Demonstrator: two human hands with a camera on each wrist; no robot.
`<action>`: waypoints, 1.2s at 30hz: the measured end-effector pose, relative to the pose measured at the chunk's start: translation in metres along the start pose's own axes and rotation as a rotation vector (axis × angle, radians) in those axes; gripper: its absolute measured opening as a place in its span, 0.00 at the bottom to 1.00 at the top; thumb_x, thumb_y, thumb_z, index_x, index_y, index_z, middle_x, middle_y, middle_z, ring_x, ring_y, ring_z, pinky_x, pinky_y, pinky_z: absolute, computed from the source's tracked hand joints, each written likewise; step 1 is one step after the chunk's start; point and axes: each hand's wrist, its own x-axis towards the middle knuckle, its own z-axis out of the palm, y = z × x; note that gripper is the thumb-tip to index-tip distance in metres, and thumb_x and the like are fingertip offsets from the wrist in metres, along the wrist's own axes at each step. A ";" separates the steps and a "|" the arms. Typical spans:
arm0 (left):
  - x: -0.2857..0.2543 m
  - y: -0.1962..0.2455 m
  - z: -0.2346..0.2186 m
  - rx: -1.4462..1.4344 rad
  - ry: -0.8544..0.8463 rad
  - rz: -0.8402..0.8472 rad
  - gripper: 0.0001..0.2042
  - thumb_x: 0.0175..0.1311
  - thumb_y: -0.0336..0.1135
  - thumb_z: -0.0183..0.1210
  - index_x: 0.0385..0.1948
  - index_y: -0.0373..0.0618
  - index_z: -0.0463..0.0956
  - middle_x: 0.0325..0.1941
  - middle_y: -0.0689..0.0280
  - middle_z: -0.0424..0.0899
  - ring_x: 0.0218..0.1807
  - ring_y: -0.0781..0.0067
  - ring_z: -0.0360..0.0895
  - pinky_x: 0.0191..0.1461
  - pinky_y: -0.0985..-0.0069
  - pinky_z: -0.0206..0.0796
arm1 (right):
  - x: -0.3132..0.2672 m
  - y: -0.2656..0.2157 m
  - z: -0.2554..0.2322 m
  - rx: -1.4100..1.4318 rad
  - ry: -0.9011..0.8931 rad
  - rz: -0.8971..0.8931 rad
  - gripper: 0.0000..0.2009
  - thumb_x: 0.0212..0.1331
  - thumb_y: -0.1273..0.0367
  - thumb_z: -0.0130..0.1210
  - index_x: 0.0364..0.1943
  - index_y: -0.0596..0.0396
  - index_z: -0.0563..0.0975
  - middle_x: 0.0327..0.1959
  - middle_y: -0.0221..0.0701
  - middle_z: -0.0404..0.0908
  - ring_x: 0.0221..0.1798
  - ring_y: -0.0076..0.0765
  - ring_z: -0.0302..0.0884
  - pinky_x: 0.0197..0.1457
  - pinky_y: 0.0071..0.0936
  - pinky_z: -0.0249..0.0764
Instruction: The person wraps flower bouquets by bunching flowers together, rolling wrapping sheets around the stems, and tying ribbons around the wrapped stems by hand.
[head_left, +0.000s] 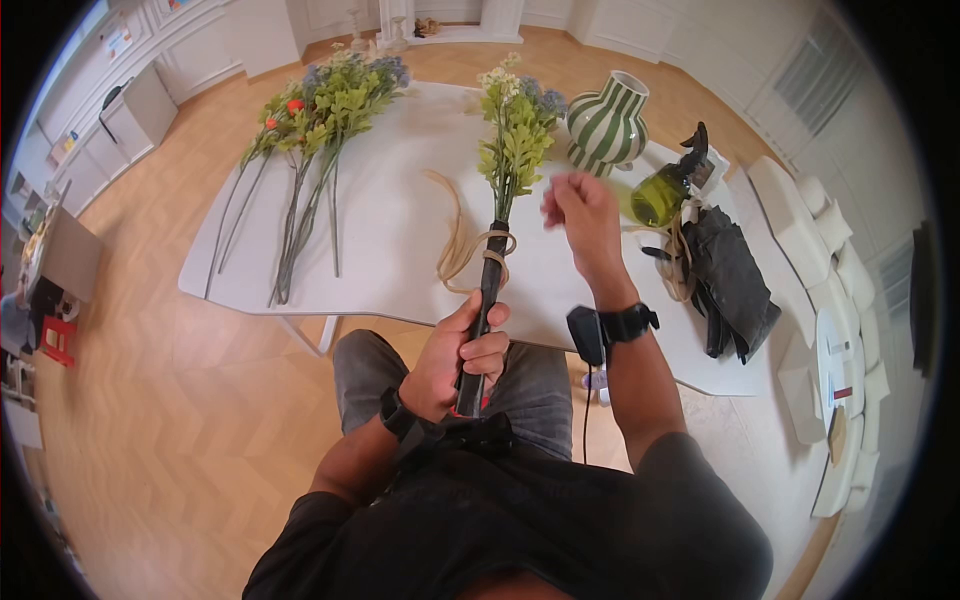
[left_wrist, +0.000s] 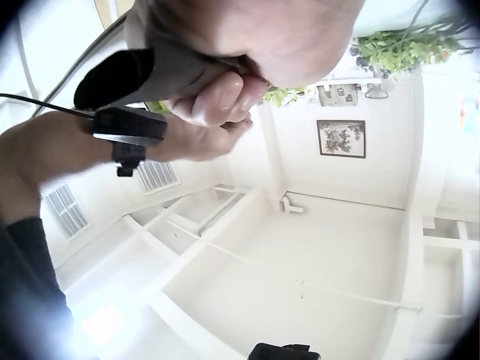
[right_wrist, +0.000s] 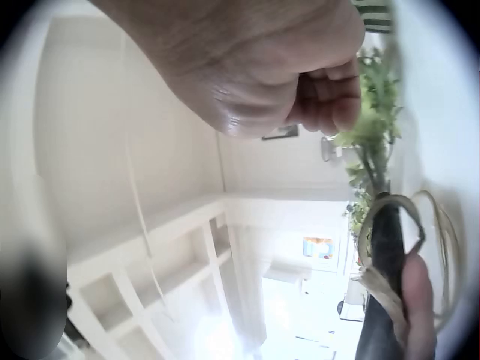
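My left hand (head_left: 455, 355) grips the black-wrapped stems (head_left: 490, 270) of a bouquet (head_left: 515, 130) with green leaves and white and blue flowers. Around the wrapping, above this hand, loops a tan ribbon (head_left: 455, 250), its loose length lying on the table to the left. The right hand (head_left: 590, 225) is raised to the right of the bouquet, apart from it, fingers curled. In the right wrist view, nothing shows between that hand's fingers (right_wrist: 330, 97), and the ribbon (right_wrist: 370, 232) circles the black wrapping (right_wrist: 386, 247). The left wrist view shows the lower end of the wrapping (left_wrist: 112, 79).
More flower stems (head_left: 325, 130) lie on the white table (head_left: 390, 290) at the left. A green-and-white striped vase (head_left: 608, 125) stands at the back right, near a green glass container (head_left: 660, 195). Black sheet-like material (head_left: 730, 280) and more tan ribbon (head_left: 678, 265) lie at the right.
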 end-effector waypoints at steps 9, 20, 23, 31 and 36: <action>0.000 -0.007 0.008 -0.017 -0.006 -0.092 0.17 0.74 0.49 0.49 0.34 0.44 0.66 0.20 0.73 0.62 0.15 0.87 0.55 0.16 0.87 0.50 | -0.024 0.058 0.023 0.931 -0.639 0.450 0.23 0.63 0.69 0.56 0.61 0.62 0.69 0.61 0.48 0.72 0.58 0.44 0.76 0.56 0.38 0.78; -0.007 -0.010 0.021 0.031 0.006 -0.020 0.16 0.76 0.48 0.46 0.38 0.43 0.66 0.31 0.73 0.68 0.16 0.86 0.56 0.15 0.86 0.50 | -0.021 0.072 0.039 0.873 -0.958 0.329 0.15 0.55 0.71 0.63 0.46 0.59 0.78 0.52 0.41 0.78 0.52 0.39 0.76 0.57 0.33 0.73; -0.009 -0.011 0.020 0.035 0.026 -0.020 0.13 0.77 0.47 0.44 0.54 0.54 0.61 0.33 0.72 0.68 0.16 0.86 0.56 0.16 0.86 0.50 | -0.026 0.066 0.039 0.835 -0.960 0.280 0.10 0.57 0.72 0.60 0.43 0.59 0.78 0.44 0.36 0.80 0.48 0.35 0.76 0.53 0.30 0.72; -0.017 -0.001 0.018 0.213 0.069 0.059 0.13 0.76 0.49 0.46 0.53 0.56 0.67 0.34 0.74 0.68 0.17 0.89 0.55 0.16 0.88 0.48 | -0.025 0.036 0.004 -0.384 -0.450 -0.065 0.07 0.63 0.73 0.49 0.41 0.59 0.76 0.29 0.23 0.73 0.33 0.19 0.67 0.38 0.21 0.66; -0.013 0.008 0.005 0.381 0.197 0.149 0.12 0.76 0.48 0.47 0.52 0.57 0.67 0.36 0.73 0.70 0.19 0.89 0.56 0.18 0.88 0.49 | -0.051 -0.009 -0.021 -0.383 -0.520 0.066 0.07 0.62 0.73 0.48 0.41 0.58 0.76 0.25 0.19 0.69 0.29 0.14 0.61 0.31 0.17 0.58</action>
